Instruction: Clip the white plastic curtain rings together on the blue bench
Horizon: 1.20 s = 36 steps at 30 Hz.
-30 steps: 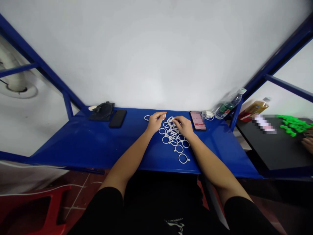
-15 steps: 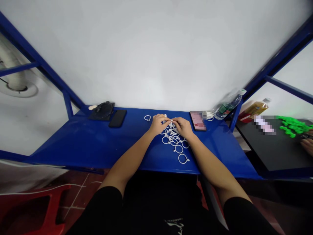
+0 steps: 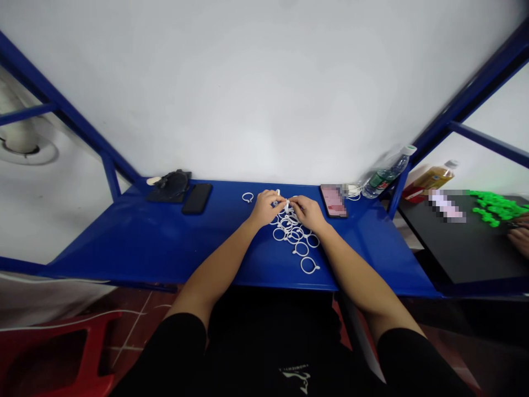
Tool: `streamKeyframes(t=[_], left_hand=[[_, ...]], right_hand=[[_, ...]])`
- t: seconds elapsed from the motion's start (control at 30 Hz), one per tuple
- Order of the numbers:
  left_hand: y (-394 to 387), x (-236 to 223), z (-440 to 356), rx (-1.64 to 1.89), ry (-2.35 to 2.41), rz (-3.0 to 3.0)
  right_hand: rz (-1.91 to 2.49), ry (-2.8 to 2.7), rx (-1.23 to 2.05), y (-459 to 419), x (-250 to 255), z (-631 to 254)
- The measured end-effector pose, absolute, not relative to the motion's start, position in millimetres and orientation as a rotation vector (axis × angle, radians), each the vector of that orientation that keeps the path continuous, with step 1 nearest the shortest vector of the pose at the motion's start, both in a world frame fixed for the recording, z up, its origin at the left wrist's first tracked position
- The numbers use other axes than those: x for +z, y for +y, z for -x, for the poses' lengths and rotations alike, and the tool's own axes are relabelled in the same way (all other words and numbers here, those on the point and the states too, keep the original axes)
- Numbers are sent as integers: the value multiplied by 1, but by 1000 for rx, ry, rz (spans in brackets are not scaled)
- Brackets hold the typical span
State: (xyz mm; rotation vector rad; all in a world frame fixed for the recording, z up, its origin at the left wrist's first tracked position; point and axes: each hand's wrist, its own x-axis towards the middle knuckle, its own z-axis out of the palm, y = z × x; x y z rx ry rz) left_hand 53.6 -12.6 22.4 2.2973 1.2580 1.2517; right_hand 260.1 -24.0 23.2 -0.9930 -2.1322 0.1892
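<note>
My left hand (image 3: pixel 266 209) and my right hand (image 3: pixel 309 213) meet over the blue table, with thumbs and fingers closed in a pinch. Between the fingertips is a small white plastic ring (image 3: pixel 287 205), mostly covered by the fingers. Below and between the hands lies a loose pile of white rings (image 3: pixel 295 242), each a thin hoop with a small tab. One separate ring (image 3: pixel 301 266) is closest to the front edge. Another white ring (image 3: pixel 248 193) lies alone, left of my left hand.
On the blue table (image 3: pixel 165 242) are a black phone (image 3: pixel 197 198), a dark crumpled item (image 3: pixel 171 186), a lit phone (image 3: pixel 334 200), a white cable (image 3: pixel 354 192) and a water bottle (image 3: pixel 382 179). At right, another person's hand (image 3: pixel 519 237) is near green pieces (image 3: pixel 496 208).
The whole view has shifted slightly. Both hands stay together above the pile, and the white piece at the fingertips shows a little more. The rings on the table keep their places.
</note>
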Motion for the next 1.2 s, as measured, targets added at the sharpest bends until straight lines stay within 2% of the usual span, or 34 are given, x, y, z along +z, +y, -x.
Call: streamKeyframes(t=[0.3, 0.8, 1.2], left_hand=[[-12, 21, -53, 1204, 1251, -2387], [-2, 12, -51, 1571, 1104, -2031], [-3, 3, -64, 1399, 791, -1499]], right_hand=[[972, -2130, 159, -22, 20, -260], [1075, -1949, 23, -24, 25, -262], [941, -2115, -54, -26, 22, -257]])
